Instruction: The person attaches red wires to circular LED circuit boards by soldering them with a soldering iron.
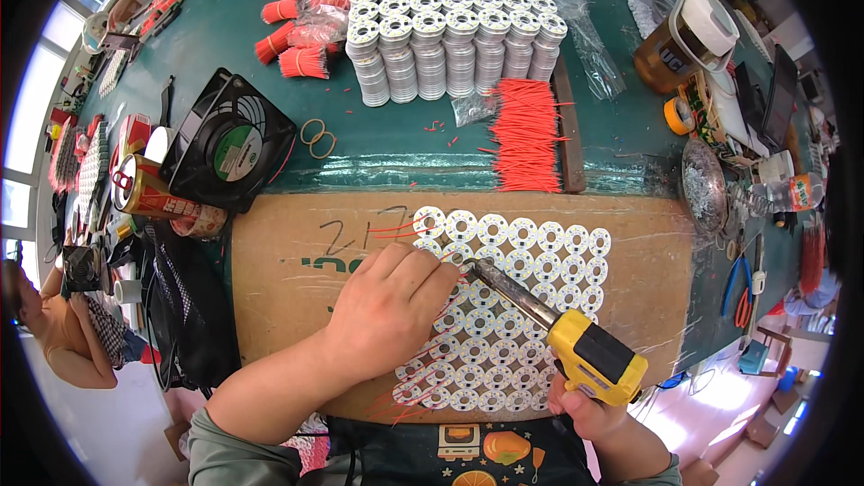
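Note:
My right hand [580,405] is closed round the grip of a yellow and black soldering gun [594,355]. Its long metal tip reaches up and left to the round white LED boards [526,265], which lie in rows on a sheet of cardboard [279,306]. Beside that tip my left hand [387,301] rests over the left columns, fingers pinched together. What they pinch is hidden beneath the fingertips. Thin red wires [396,232] stick out leftward from boards in the left column, both above and below this hand.
Behind the cardboard, tall stacks of round boards [454,49] stand beside a pile of red wires [528,139] and bagged red bundles [306,61]. A black fan [229,144] and a can [148,189] flank the left; a lidded jug [684,40], metal dish [704,184] and pliers [736,286] the right.

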### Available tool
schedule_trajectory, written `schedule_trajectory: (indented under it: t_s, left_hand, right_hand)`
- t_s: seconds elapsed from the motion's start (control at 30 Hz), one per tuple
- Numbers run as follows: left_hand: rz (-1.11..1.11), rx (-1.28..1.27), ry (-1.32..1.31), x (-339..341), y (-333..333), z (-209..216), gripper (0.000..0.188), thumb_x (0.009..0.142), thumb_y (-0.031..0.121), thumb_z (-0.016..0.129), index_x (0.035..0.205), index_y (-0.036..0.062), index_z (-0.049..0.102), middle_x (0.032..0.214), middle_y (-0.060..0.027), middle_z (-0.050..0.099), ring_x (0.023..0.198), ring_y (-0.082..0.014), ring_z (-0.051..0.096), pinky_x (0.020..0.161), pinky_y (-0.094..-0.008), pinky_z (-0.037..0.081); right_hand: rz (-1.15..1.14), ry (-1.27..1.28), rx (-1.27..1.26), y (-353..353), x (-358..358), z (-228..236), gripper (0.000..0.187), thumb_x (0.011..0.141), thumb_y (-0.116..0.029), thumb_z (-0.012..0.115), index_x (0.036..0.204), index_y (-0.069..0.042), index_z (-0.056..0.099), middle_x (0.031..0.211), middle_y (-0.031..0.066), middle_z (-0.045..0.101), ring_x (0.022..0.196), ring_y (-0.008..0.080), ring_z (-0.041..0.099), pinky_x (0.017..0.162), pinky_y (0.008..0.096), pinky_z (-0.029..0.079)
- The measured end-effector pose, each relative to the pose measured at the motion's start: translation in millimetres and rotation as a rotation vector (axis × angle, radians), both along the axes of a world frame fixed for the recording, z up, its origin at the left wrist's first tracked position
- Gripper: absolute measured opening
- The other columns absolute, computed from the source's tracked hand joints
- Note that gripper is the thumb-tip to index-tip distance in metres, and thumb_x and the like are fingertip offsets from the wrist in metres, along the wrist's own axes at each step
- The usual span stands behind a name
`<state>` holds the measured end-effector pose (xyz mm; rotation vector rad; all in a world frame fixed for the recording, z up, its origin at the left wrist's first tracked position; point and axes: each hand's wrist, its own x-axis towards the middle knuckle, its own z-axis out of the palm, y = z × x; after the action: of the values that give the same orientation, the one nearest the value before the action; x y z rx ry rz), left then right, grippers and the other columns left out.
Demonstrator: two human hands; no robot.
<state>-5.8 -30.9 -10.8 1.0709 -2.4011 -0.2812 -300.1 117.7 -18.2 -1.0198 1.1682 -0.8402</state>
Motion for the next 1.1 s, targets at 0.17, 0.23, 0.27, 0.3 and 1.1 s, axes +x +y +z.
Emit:
schedule_trajectory:
  t_s: [0.17, 0.23, 0.27, 0.3, 1.1]
  left_hand:
    - [-0.009, 0.001, -0.001, 0.1, 0.1, -1.1, 0.025, 0.077, 0.006, 0.075, 0.102, 0.0047, 0.071, 0.095, -0.0073, 0.066, 0.083, -0.0255, 0.062, 0.075, -0.0374, 0.052]
    - [-0.008, 0.001, 0.002, 0.1, -0.1, -1.1, 0.025, 0.077, 0.006, 0.075, 0.102, 0.0046, 0.071, 0.095, -0.0075, 0.066, 0.082, -0.0257, 0.062, 0.075, -0.0375, 0.052]
    - [-0.007, 0.003, 0.003, 0.2, -0.3, -1.3, 0.024, 0.078, 0.006, 0.075, 0.102, 0.0046, 0.071, 0.096, -0.0077, 0.066, 0.082, -0.0258, 0.062, 0.075, -0.0377, 0.052]
    - [-0.006, 0.003, 0.002, 0.2, -0.4, -1.8, 0.024, 0.078, 0.006, 0.075, 0.102, 0.0046, 0.071, 0.096, -0.0077, 0.066, 0.082, -0.0258, 0.062, 0.075, -0.0377, 0.052]
    - [0.105, -0.025, 0.034, -3.1, -36.6, 0.9, 0.018, 0.08, 0.004, 0.079, 0.098, 0.0066, 0.076, 0.087, -0.0057, 0.068, 0.081, -0.0268, 0.065, 0.071, -0.0384, 0.055]
  right_hand:
    - [-0.013, -0.088, 0.08, 0.0, -3.3, 1.9, 0.072, 0.089, -0.032, 0.08, 0.144, 0.002, 0.046, 0.09, 0.0072, 0.06, 0.066, 0.0155, 0.055, 0.061, 0.0333, 0.051]
    - [-0.011, -0.15, 0.135, -0.5, -3.7, 3.5, 0.076, 0.088, -0.034, 0.082, 0.143, 0.002, 0.046, 0.083, 0.0054, 0.058, 0.066, 0.0155, 0.054, 0.062, 0.0333, 0.05]
    - [-0.049, -0.189, 0.159, -3.0, -0.9, 8.4, 0.08, 0.085, -0.037, 0.085, 0.144, 0.001, 0.046, 0.08, 0.0042, 0.056, 0.066, 0.0156, 0.054, 0.063, 0.0334, 0.049]
    - [-0.087, -0.228, 0.183, -4.9, 0.5, 11.6, 0.085, 0.083, -0.041, 0.087, 0.144, 0.001, 0.045, 0.077, 0.003, 0.054, 0.066, 0.0156, 0.053, 0.063, 0.0335, 0.048]
    - [-0.004, -0.108, -0.042, -45.7, 5.7, 3.0, 0.025, 0.084, -0.009, 0.08, 0.1, -0.003, 0.062, 0.079, 0.0028, 0.062, 0.065, 0.0091, 0.055, 0.058, 0.026, 0.045]
